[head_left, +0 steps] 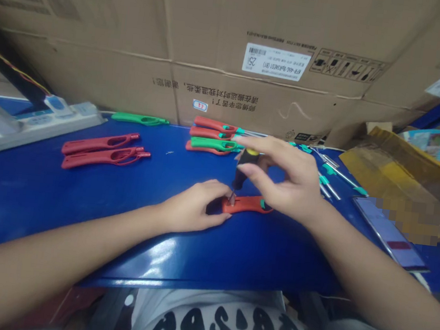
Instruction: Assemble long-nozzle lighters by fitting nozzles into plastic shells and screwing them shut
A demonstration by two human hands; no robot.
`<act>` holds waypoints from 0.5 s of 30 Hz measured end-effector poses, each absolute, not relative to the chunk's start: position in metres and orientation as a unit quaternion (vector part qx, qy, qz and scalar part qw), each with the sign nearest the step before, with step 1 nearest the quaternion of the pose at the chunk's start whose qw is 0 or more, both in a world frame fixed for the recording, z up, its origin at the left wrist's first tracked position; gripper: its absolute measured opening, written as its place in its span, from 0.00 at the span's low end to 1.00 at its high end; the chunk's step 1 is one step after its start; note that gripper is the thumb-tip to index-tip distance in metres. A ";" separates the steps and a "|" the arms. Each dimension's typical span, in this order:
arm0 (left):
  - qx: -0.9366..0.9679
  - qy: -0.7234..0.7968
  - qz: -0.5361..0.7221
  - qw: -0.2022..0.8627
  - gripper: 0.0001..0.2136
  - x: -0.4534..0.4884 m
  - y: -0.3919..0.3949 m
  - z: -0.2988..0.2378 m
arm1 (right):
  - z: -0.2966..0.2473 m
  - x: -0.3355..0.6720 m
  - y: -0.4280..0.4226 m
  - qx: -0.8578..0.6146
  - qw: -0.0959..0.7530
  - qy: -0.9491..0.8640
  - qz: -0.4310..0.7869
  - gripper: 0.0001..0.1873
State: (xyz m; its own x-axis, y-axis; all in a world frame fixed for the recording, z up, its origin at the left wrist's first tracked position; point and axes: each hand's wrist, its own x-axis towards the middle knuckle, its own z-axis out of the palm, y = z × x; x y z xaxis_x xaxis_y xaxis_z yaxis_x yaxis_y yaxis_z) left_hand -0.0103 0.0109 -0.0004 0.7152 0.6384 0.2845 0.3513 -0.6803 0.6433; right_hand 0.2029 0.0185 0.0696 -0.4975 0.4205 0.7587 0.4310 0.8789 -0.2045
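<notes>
My right hand [288, 178] grips a screwdriver [245, 169] with a black and yellow handle, held nearly upright. Its tip meets the left end of an orange lighter handle [246, 204] that lies flat on the blue table. Around that same end, the fingers and thumb of my left hand [199, 205] close and hold it down. A teal part shows at the orange handle's right end, partly behind my right hand. Just beyond my hands are several red lighters [211, 133] with metal rods and a green lighter [212, 144].
Two red handles [104, 151] and a green handle [140, 119] lie at left, near a white power strip [34, 125]. Metal rods with teal parts [328, 169] lie at right, beside a phone [391, 232] and a yellow-taped bag [393, 174]. A cardboard wall [114, 79] borders the back.
</notes>
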 end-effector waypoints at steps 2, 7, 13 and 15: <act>0.881 0.280 0.255 0.282 0.09 -0.011 0.011 -0.001 | 0.070 0.206 0.020 -0.204 0.458 -0.860 -0.097 0.11; 0.880 0.279 0.257 0.286 0.10 -0.011 0.011 -0.001 | 0.074 0.210 0.021 -0.199 0.439 -0.875 -0.037 0.12; 0.878 0.285 0.257 0.285 0.09 -0.011 0.012 -0.002 | 0.076 0.211 0.019 -0.211 0.403 -0.879 0.143 0.17; 0.880 0.286 0.259 0.278 0.09 -0.011 0.012 -0.004 | 0.072 0.209 0.017 -0.217 0.431 -0.875 0.036 0.13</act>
